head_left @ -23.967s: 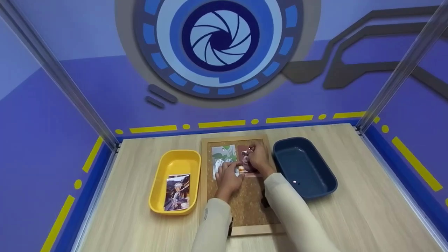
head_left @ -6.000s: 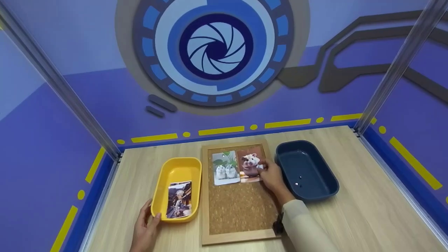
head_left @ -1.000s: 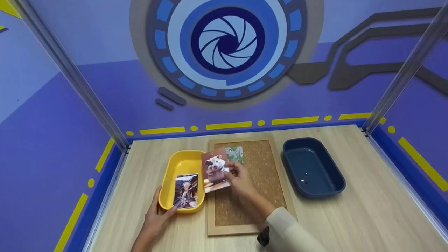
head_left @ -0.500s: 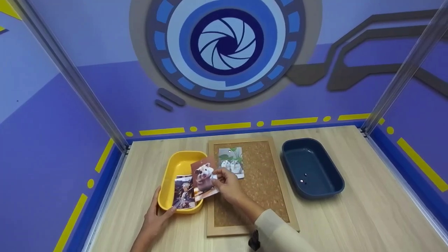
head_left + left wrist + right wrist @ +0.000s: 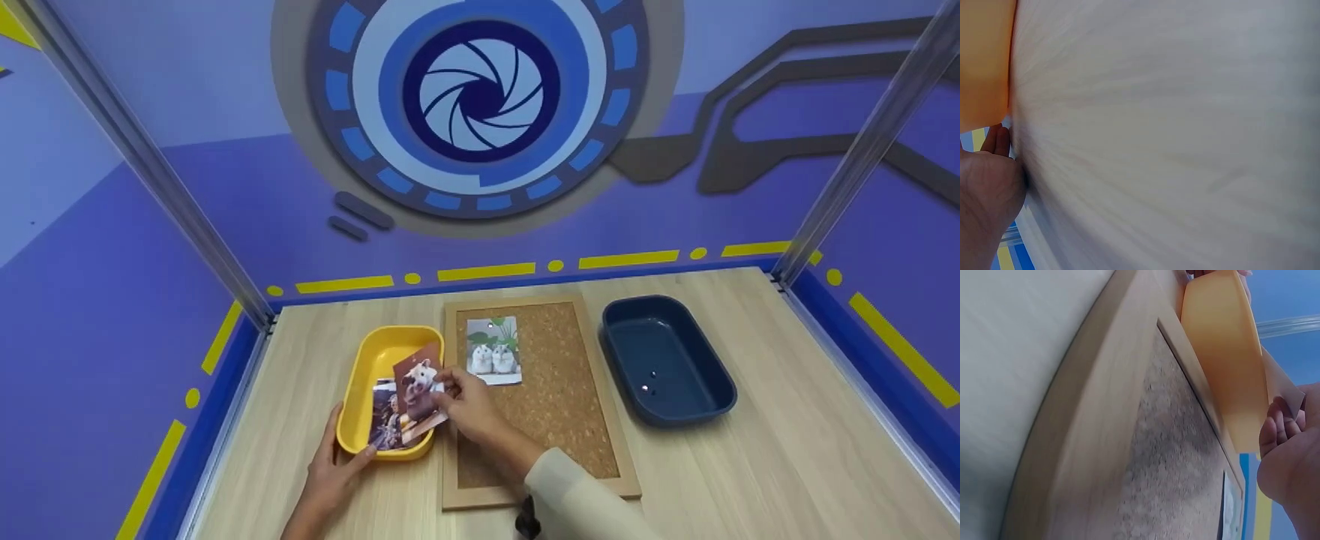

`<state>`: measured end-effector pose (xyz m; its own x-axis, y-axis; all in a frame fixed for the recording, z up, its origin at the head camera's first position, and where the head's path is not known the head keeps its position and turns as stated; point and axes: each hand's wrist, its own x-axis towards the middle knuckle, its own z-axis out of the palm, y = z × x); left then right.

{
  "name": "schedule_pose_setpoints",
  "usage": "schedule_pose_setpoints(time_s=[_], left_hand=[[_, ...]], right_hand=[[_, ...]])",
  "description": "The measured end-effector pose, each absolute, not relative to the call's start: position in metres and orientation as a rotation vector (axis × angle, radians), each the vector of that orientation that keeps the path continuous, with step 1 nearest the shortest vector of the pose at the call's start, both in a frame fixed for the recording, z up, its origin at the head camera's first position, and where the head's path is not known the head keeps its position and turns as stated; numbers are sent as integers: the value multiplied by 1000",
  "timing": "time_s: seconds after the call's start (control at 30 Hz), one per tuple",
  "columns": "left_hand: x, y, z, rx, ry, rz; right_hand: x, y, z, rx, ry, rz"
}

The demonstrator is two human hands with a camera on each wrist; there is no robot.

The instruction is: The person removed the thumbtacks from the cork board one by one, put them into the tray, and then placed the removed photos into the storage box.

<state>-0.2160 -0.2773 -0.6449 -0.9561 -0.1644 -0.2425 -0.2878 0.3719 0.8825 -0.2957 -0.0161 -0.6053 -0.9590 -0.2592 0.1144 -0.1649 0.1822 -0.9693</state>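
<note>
My right hand [image 5: 472, 412] pinches the right edge of a photo card of a brown-and-white hamster [image 5: 414, 401]. The card is tilted over the yellow tray [image 5: 365, 367], overlapping its right rim. Beneath it in the tray lies a photo of a person in a headdress [image 5: 382, 427], partly covered. In the right wrist view, the card's edge [image 5: 1286, 388] shows between thumb and fingers. My left hand [image 5: 334, 472] holds the tray's near left corner, thumb at the front rim and fingers along the left side. The left wrist view catches the fingers [image 5: 1000, 140] at the tray's underside corner.
A wood-framed corkboard [image 5: 559, 397] lies right of the tray, with a photo of two white hamsters [image 5: 493, 352] pinned at its upper left. Farther right stands a dark blue tray [image 5: 656, 337] holding a few small pins [image 5: 646, 388]. Blue-purple panels [image 5: 225, 195] enclose the table.
The hamster photo was on the board's upper right; my right hand has carried it left over the yellow tray, uncovering the two-hamster photo in passing. My left hand keeps hold of the tray.
</note>
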Motion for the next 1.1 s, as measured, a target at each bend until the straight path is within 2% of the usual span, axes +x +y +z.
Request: schedule_pose_setpoints(time_s=[0.33,0.6,0.97,1.1], left_hand=[[-219,-276,-645,-405,2479,1690],[-220,-276,-645,-445,2470,1651],[-219,-276,-645,-426,2468,1671],[-218,-277,-645,-419,2471,1669]], right_hand=[[-294,-29,-597,-234,2390,-1754],[-295,-42,-593,-330,2443,-1561],[-292,-39,-591,-516,2596,-1366],[-291,-37,-589,-508,2598,-1373]])
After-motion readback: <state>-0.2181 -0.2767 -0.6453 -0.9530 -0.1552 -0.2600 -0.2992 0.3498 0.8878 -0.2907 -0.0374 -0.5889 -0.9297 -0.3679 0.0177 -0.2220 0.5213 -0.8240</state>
